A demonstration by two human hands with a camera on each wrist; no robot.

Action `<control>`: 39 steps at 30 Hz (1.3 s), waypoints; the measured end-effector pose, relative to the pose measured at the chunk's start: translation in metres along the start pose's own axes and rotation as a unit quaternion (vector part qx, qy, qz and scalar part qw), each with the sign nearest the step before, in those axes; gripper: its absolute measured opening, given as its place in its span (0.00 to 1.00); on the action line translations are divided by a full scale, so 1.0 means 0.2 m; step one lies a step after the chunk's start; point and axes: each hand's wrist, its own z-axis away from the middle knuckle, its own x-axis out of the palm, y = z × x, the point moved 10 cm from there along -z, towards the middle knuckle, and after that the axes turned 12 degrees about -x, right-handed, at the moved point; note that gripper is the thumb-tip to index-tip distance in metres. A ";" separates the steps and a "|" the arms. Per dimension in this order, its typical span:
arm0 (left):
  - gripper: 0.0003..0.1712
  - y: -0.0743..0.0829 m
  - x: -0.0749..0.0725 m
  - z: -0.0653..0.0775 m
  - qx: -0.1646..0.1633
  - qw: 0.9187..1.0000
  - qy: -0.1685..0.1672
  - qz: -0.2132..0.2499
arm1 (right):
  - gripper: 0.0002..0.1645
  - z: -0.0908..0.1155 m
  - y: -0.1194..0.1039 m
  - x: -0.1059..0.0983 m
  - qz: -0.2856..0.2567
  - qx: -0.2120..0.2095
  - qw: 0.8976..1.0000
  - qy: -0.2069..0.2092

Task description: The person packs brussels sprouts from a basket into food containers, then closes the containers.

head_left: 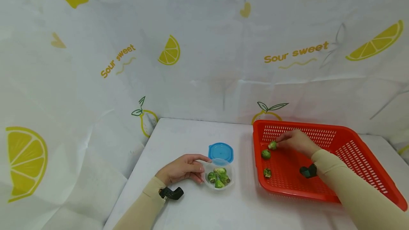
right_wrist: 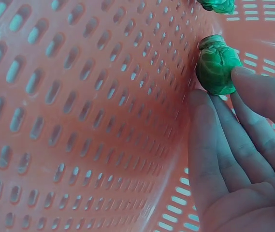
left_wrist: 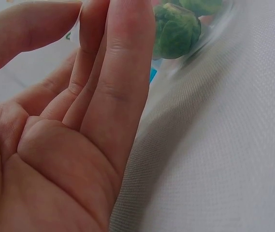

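Sprout (head_left: 272,145) pinched by right hand (head_left: 297,142) inside the red basket (head_left: 284,169), 2 other sprouts (head_left: 266,154) nearby. Looks like a pick: squeeze lightly, clear the rim. Left hand (head_left: 183,169) pinches bowl (head_left: 230,173) edge; hold it steady.

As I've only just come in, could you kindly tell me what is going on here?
A person's left hand holds a clear bowl with several Brussels sprouts in it, a blue lid just beyond. The right hand pinches another sprout inside the red basket, where two more sprouts lie.
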 end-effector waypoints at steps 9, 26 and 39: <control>0.30 0.01 0.01 0.00 0.002 1.000 0.003 -0.002 | 0.24 0.00 0.02 0.02 -0.012 0.003 1.000 -0.016; 0.30 -0.01 0.00 0.00 0.001 1.000 0.002 0.005 | 0.21 0.01 0.01 0.02 -0.009 -0.001 1.000 -0.022; 0.30 0.00 0.00 0.01 -0.001 1.000 0.005 0.010 | 0.28 0.14 -0.08 -0.12 0.013 -0.017 1.000 -0.010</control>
